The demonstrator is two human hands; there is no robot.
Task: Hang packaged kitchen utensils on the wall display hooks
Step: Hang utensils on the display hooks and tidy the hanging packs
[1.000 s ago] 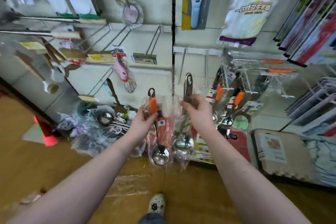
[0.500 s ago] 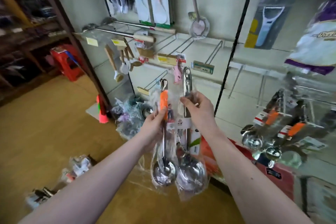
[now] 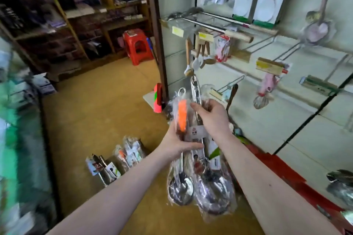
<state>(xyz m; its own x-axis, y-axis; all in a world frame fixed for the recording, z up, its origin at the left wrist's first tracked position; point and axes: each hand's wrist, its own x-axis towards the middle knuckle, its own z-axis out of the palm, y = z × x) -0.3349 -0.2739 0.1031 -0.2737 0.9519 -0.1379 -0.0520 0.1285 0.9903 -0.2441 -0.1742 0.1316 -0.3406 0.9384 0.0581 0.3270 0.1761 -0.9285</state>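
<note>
Ladles, 2 of them in clear wrap, hung bowl-down in front of the wall display's left edge, touching side by side. My left hand (image 3: 177,144) curled its fingers round the orange-handled ladle (image 3: 182,115) just below the orange grip. My right hand (image 3: 212,120) gripped the steel-handled ladle (image 3: 196,93) high on its handle, thumb and fingers closed on it. That handle's loop stood above both hands, near the front end of a wire hook (image 3: 232,83) jutting from the wall panel just to its right; I could not tell whether they touched. Higher hooks carried wooden-handled tools (image 3: 198,51). Left of the wooden post (image 3: 155,25) at the panel's edge, brown floor (image 3: 99,105) ran back to a red stool (image 3: 137,47). More wrapped utensils (image 3: 122,156) lay on that floor beside my left forearm, apart from the ladles.
</note>
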